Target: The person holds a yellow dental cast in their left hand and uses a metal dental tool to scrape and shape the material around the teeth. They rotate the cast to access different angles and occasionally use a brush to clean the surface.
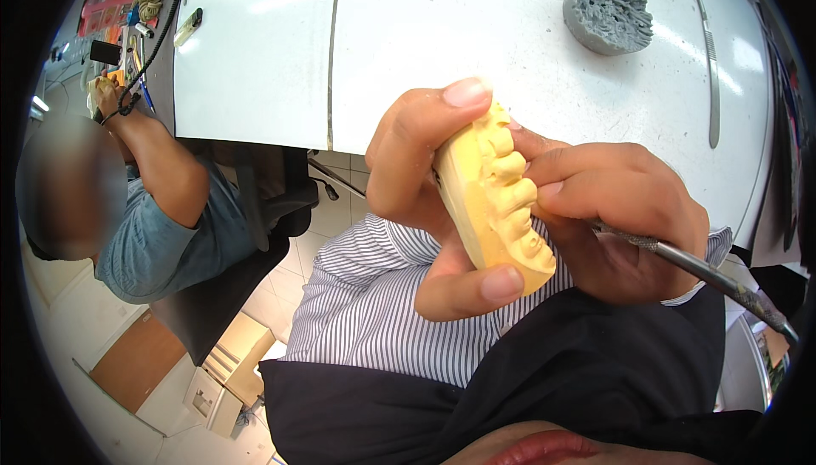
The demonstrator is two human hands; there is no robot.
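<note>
A yellow plaster dental cast (501, 201) with a row of moulded teeth is gripped in my left hand (416, 184). The left thumb presses on its near end, and the fingers curl over the far end. My right hand (629, 218) is closed around a slim metal hand tool (714, 278) with a knurled section. The tool's shaft slants out to the lower right. Its working tip is hidden behind the right fingers. Those fingertips lie right beside the teeth of the cast, which is held up in front of the white table (408, 48).
A round grey block with a rough, grooved top (608, 13) stands at the back right. A metal scalpel (708, 65) lies right of it. Leftward are a small cutter-like object (188, 27), a seated co-worker (187, 201) and a cluttered bench area (127, 6).
</note>
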